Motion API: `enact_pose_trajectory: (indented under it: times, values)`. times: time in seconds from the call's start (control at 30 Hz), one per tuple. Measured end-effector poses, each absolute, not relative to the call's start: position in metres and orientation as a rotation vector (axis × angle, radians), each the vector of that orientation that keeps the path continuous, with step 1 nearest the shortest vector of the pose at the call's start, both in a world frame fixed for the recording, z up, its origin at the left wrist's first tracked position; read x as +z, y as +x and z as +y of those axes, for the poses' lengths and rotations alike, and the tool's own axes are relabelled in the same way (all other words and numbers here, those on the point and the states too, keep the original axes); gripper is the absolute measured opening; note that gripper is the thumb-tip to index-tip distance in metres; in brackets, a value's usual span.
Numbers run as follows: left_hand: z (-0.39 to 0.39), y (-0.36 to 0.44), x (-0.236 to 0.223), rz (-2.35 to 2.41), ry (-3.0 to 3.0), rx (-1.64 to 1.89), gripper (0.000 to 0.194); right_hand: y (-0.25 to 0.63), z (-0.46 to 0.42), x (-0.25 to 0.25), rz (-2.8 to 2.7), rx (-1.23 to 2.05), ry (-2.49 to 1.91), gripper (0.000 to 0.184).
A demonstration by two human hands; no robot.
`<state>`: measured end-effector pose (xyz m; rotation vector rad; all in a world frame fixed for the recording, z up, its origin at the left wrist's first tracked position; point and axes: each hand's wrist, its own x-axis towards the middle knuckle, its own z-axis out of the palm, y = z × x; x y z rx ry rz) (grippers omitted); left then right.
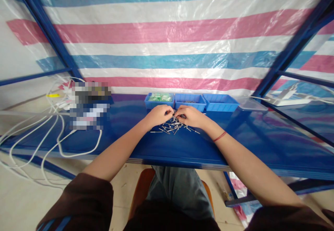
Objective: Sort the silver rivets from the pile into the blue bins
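Observation:
A loose pile of several small metal pins (171, 126) lies on the blue shelf top (182, 147). Both hands sit over the far side of the pile, close together. My left hand (158, 114) has its fingers curled and pinched toward the pile. My right hand (190, 116), with a red band on its wrist, is also curled, its fingertips meeting the left hand's. Whatever the fingertips pinch is too small to make out.
Three blue bins stand in a row behind the hands: one with green parts (159, 100), one with dark small parts (190, 102), one (220, 102) at the right. White cables (56, 133) loop at the left. A clear lid (252, 104) lies right. A striped tarp hangs behind.

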<state>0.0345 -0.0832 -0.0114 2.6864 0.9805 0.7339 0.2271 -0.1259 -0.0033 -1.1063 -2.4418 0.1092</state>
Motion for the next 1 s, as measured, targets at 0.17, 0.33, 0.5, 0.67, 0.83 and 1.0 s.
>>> enact_pose_trajectory:
  times: [0.17,0.33,0.5,0.67,0.83,1.0]
  values:
    - [-0.0846,0.0348,-0.0127,0.972,2.686,0.698,0.022,0.2275,-0.1227,-0.0067,-2.460,0.036,-1.249,0.023]
    - [-0.0833,0.0352,-0.0168,0.894,2.734,0.642,0.019,0.2272,-0.1234,-0.0065,-2.463,0.062,-1.291,0.027]
    - [-0.0824,0.0356,-0.0170,0.860,2.743,0.611,0.015,0.2289,-0.1204,-0.0092,-2.471,0.082,-1.256,0.023]
    - [-0.0819,0.0349,-0.0179,0.859,2.725,0.611,0.014,0.2305,-0.1188,-0.0113,-2.474,0.071,-1.229,0.015]
    - [-0.0826,0.0356,-0.0184,0.869,2.736,0.598,0.015,0.2291,-0.1200,-0.0115,-2.482,0.076,-1.240,0.018]
    - [-0.0852,0.0370,-0.0164,0.932,2.752,0.557,0.016,0.2293,-0.1198,-0.0107,-2.505,0.080,-1.247,0.022]
